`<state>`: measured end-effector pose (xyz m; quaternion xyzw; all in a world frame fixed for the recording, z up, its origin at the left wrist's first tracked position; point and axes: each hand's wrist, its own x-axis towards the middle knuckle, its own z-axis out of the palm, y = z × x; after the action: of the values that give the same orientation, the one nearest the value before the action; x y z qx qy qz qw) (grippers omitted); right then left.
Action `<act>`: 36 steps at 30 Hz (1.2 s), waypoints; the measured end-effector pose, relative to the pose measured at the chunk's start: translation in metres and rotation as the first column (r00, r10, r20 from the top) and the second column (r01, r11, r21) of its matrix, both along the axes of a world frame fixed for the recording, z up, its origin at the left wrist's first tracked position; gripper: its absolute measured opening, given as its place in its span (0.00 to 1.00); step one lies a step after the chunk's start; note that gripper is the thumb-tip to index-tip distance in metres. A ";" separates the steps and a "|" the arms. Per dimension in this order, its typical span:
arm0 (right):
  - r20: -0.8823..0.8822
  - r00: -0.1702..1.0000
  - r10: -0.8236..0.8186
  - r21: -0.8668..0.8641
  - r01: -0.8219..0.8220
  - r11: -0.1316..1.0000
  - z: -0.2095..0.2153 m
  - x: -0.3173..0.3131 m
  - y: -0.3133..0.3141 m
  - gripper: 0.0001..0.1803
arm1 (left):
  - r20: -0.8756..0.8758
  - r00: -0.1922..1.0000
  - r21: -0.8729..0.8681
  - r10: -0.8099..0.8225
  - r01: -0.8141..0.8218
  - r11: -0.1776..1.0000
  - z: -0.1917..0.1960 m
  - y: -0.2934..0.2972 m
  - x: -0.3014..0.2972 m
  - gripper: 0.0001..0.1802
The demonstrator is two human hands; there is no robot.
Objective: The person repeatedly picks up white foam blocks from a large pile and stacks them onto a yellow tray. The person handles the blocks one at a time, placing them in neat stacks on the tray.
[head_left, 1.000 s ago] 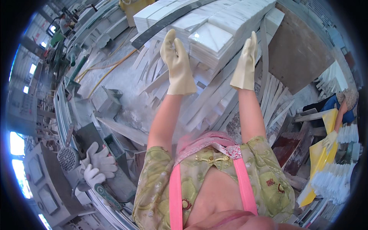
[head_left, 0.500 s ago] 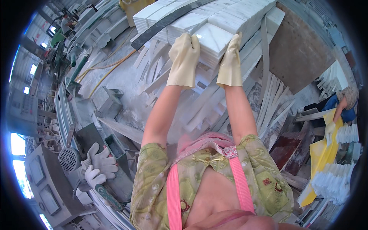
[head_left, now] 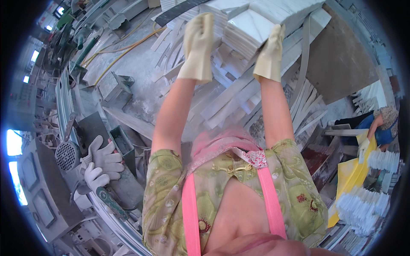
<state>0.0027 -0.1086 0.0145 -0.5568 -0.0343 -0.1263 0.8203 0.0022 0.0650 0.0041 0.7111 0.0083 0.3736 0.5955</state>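
Tile stack (head_left: 247,27): far, a bit right of the middle; flat white tiles with thin gray lines, piled up.
Left hand (head_left: 198,40): in a cream glove, left of the tile stack, fingers bent in; I cannot tell if it holds any stone.
Right hand (head_left: 270,51): in a cream glove, by the right side of the tile stack, fingers straight and close together; I cannot tell if it grips or just touches.
Black strip (head_left: 181,13): far, just past the left hand, lying on white stone.
Stone strips (head_left: 305,100): long, thin and pale, to the right and nearer than the right hand.
Brown board (head_left: 341,59): big and flat, far right.
Yellow hose (head_left: 113,65): on the floor, far left.
Work gloves (head_left: 106,160): 2 of them, gray-white, near left.
Round tool (head_left: 67,156): full of little holes, left of the work gloves.
Green tool (head_left: 109,200): just nearer than the work gloves.
Other person (head_left: 386,121): on the right, arms reaching to a yellow sheet (head_left: 352,170).
White pieces (head_left: 363,209): thin, in a bunch, near right.
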 end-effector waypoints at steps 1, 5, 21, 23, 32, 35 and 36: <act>-0.019 0.999 -0.040 -0.036 0.040 0.999 0.003 0.000 -0.003 0.44 | -0.027 1.000 -0.228 0.015 -0.021 0.973 -0.002 0.002 -0.003 0.14; -0.010 0.990 -0.140 -0.213 0.135 0.968 -0.002 -0.006 -0.018 0.41 | 0.133 0.988 -0.154 0.073 -0.052 0.987 -0.028 0.007 -0.054 0.09; -0.014 0.995 -0.097 -0.151 0.094 0.984 -0.031 0.004 -0.025 0.38 | -0.342 0.919 -0.199 -0.194 0.131 0.971 -0.073 -0.034 -0.081 0.13; 0.012 0.992 -0.129 -0.249 0.128 0.960 -0.031 0.011 -0.023 0.36 | -0.296 0.933 -0.169 -0.206 0.161 0.972 -0.079 -0.035 -0.077 0.13; 0.046 0.981 -0.187 -0.411 0.189 0.892 -0.019 0.033 -0.005 0.28 | -0.091 0.986 -0.020 -0.140 0.138 0.990 -0.065 -0.036 -0.034 0.12; -0.028 0.993 -0.118 -0.078 0.116 0.990 -0.022 0.037 -0.004 0.29 | -0.160 0.969 0.071 -0.188 0.201 0.977 -0.059 -0.037 -0.024 0.14; -0.037 0.993 -0.112 0.005 0.112 0.994 -0.024 0.038 -0.006 0.29 | -0.144 0.975 0.092 -0.169 0.184 0.979 -0.057 -0.037 -0.021 0.13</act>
<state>0.0403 -0.1144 -0.0095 -0.5571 0.0125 -0.1620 0.8144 -0.0186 0.0282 -0.0533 0.7630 -0.0342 0.2698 0.5864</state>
